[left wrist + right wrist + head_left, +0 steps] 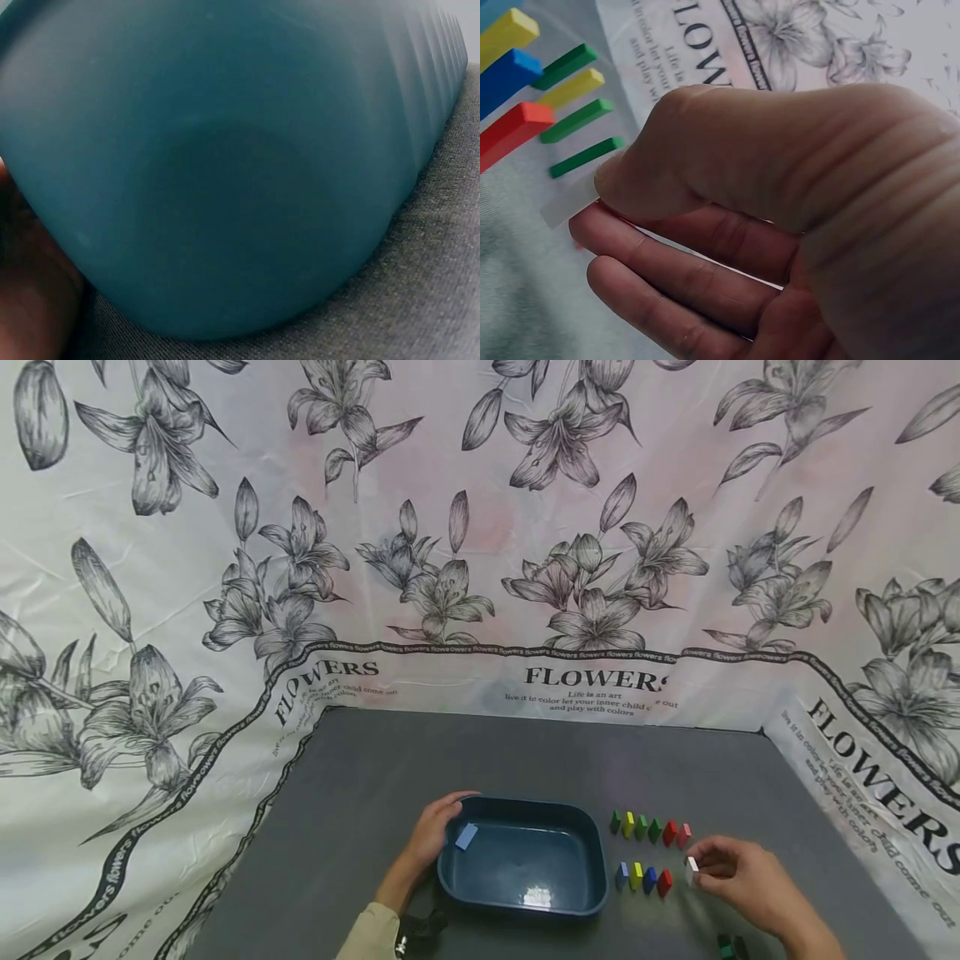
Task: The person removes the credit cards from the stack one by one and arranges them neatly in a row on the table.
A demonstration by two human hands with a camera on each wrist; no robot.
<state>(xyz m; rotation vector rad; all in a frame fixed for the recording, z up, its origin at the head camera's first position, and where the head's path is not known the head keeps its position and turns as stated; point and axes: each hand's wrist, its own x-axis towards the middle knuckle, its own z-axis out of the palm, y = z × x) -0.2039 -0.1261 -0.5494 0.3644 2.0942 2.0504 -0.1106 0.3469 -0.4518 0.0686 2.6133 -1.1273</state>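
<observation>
A dark blue plastic tub (525,908) sits on the grey table. My left hand (429,833) grips its far left corner; in the left wrist view the tub's outer wall (225,187) hides most of the fingers. Inside the tub lies one light blue domino block (467,837). My right hand (742,877) pinches a white domino block (692,871) between thumb and fingertips, at the right end of the near row. That row has a light blue, a yellow, a blue and a red block (664,882), all standing upright. Whether the white block touches the table, I cannot tell.
Behind the near row stands a second row of upright blocks: several green, a yellow (628,824) and two reddish ones. A flower-printed cloth (450,685) hangs around the table's back and sides. A dark object with green (726,947) shows near my right forearm.
</observation>
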